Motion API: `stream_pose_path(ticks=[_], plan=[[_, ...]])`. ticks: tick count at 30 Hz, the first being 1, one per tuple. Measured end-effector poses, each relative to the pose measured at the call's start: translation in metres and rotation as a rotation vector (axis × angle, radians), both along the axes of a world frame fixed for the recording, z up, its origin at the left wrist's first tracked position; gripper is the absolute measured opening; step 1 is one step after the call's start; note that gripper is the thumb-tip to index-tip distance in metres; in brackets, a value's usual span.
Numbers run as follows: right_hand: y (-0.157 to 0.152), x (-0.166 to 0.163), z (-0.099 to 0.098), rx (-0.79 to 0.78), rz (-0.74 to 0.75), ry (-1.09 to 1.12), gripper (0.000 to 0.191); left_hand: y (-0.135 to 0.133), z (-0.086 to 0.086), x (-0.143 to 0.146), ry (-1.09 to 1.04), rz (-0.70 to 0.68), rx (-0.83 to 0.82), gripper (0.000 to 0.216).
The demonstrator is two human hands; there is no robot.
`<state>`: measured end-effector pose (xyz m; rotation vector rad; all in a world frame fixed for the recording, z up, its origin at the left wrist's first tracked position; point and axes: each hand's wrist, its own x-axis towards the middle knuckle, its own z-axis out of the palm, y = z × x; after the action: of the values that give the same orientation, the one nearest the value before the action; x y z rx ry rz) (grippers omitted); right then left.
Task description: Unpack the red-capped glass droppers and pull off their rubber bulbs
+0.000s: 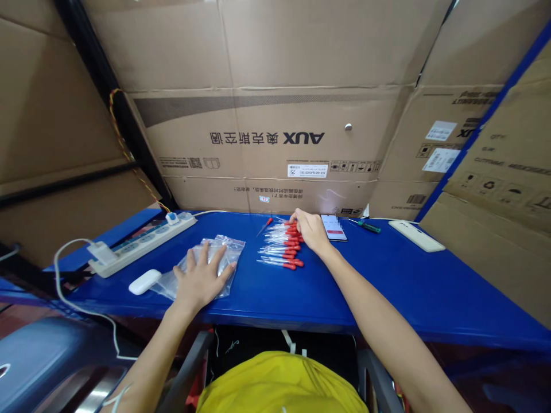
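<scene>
plastic bags (231, 245) under splayed left fingers (205, 256); right fingers (298, 217) (grip unclear) on red-capped tubes (279, 250).

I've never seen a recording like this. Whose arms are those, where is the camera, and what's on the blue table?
There is no machine here. A person wears a camera on the head, so you look down along their own arms. The left hand lies flat on clear plastic bags. The right hand touches a pile of thin red-capped tubes; nothing is lifted. Also on the blue table are a phone, a green screwdriver and a power strip. Cardboard boxes stand behind.
</scene>
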<state>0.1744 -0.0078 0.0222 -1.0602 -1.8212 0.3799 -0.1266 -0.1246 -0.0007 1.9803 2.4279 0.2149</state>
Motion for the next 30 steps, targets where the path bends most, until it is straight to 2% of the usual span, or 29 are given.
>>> stream_pose_path(ticks=[10, 15, 19, 22, 25, 30], plan=[[0.001, 0.004, 0.003, 0.041, 0.013, -0.005, 0.073, 0.013, -0.007, 0.0, -0.027, -0.012, 0.039, 0.073], [0.005, 0.009, 0.005, 0.108, -0.008, -0.065, 0.061, 0.024, -0.006, 0.0, -0.038, 0.005, 0.05, 0.075], [0.014, 0.019, 0.005, 0.097, -0.15, -0.158, 0.042, 0.038, -0.006, -0.002, -0.101, 0.028, 0.053, 0.078], [0.025, 0.037, 0.005, 0.069, -0.28, -0.179, 0.036, 0.044, -0.007, -0.006, -0.181, 0.057, 0.055, 0.082], [0.038, 0.067, 0.002, 0.04, -0.409, -0.136, 0.035, 0.041, -0.01, -0.01, -0.187, 0.055, 0.082, 0.079], [0.051, 0.118, -0.007, -0.055, -0.531, 0.016, 0.042, 0.03, -0.013, -0.006, -0.022, 0.006, 0.247, 0.078]])
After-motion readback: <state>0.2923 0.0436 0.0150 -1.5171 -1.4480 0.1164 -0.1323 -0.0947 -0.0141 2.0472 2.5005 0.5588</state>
